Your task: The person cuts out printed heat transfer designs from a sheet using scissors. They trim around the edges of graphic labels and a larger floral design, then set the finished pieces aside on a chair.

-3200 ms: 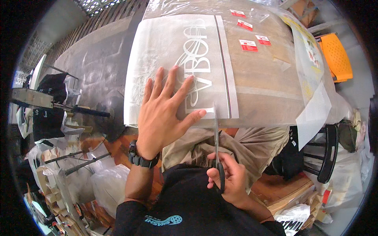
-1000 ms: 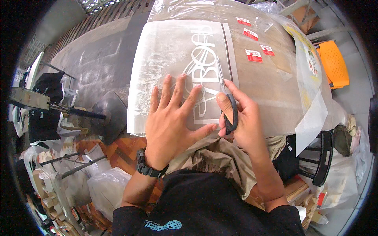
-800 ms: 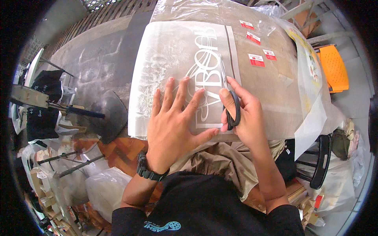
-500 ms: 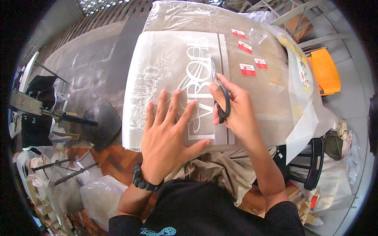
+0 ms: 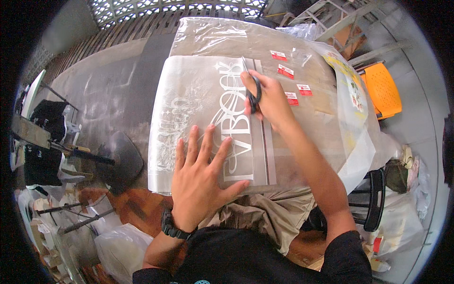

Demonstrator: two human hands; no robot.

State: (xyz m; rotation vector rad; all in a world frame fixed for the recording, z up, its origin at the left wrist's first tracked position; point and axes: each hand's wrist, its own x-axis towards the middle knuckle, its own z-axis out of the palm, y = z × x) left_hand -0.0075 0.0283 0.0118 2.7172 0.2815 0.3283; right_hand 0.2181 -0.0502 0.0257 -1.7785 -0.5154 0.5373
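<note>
The left hand [image 5: 201, 179] lay spread on a translucent white-lettered sheet [image 5: 196, 90]; farther right, the right hand [image 5: 273, 100] gripped black-handled scissors [image 5: 255, 100].

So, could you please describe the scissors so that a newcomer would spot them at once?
On the plastic-covered table, find the grey, white-lettered sheet. Near its far right corner, the right hand holds the scissors, black-handled and metal-bladed, unlike the flat red-and-white cards nearby.
</note>
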